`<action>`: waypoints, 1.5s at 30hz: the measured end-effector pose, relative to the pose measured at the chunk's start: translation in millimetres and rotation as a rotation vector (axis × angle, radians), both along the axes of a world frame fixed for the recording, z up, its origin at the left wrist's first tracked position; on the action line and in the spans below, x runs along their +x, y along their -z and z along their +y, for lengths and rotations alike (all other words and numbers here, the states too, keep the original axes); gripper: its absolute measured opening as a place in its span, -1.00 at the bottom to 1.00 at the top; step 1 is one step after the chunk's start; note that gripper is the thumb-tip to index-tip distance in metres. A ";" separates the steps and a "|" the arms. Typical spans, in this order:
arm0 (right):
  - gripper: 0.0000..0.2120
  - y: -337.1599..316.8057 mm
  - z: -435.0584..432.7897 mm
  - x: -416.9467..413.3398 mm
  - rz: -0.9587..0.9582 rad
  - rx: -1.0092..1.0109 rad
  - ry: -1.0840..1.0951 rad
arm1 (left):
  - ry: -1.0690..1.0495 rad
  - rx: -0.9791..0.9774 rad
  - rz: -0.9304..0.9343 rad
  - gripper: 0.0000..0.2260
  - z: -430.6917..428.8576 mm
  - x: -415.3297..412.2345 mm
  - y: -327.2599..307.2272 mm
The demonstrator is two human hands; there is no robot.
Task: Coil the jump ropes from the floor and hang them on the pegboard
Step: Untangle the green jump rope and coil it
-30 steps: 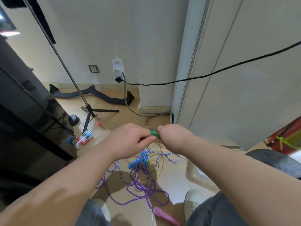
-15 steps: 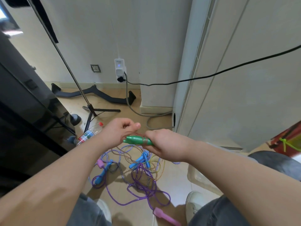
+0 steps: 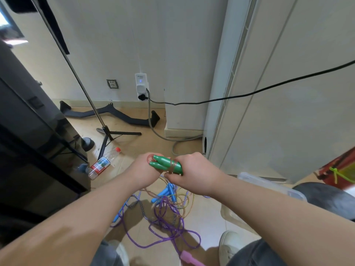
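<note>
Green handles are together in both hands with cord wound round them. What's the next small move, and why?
Probably tuck the cord's loose end under the wraps. The right hand grips the two green handles side by side, thin cord already looped round their middle, and the left hand pinches at their tips. Some thin cord trails toward the tangled ropes on the floor, so the bundle seems unsecured.

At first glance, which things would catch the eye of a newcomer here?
Two green handles at the centre, bound with thin rope, gripped by the right hand with the left hand at their tips. Below, a tangle of purple rope and blue handles lies on the floor.
</note>
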State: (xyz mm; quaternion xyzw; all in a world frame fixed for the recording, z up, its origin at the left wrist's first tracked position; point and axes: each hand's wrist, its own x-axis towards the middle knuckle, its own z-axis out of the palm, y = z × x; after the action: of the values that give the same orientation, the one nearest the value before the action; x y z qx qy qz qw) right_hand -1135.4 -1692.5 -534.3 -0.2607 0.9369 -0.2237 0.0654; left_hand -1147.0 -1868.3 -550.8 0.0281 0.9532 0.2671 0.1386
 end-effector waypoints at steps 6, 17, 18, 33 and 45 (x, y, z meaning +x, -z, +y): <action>-0.67 -3.0 4.4 -6.4 -0.018 0.025 0.109 | -0.038 0.105 -0.043 -0.71 0.7 4.0 3.3; -0.65 0.9 30.7 -29.2 -0.043 0.377 0.242 | 0.345 0.098 0.191 -0.71 -0.6 10.0 -20.5; -0.68 -0.3 31.1 -27.9 -0.040 0.411 0.202 | 0.376 0.101 0.282 -0.68 0.1 8.9 -22.9; -0.75 -5.5 20.4 -15.2 -0.034 0.025 -0.120 | -0.090 0.501 -0.171 -0.70 -2.1 4.9 -15.2; -0.68 -3.9 24.9 -30.9 -0.098 0.261 0.203 | 0.362 0.040 0.301 -0.76 11.5 13.6 -9.1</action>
State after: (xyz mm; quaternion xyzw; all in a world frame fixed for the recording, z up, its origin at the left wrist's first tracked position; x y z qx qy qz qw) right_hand -1166.3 -1667.6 -530.4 -0.1427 0.9751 -0.1183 0.1215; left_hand -1133.4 -1856.8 -541.7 0.2407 0.9371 0.2494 0.0399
